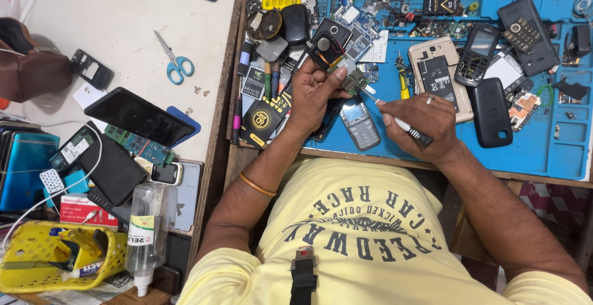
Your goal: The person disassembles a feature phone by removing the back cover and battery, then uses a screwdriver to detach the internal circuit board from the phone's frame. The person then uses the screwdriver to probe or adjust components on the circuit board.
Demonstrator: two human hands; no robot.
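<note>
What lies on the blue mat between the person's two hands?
In the head view, a grey keypad phone lies face up on the blue mat, between the left hand and the right hand.

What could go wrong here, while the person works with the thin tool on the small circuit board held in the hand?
1. The left hand pinches the small circuit board in the air by its edge only, so a push from the screwdriver in the right hand might make it slip or scratch it.
2. The blue mat is crowded with loose parts; a dropped piece could get lost among them.
</note>
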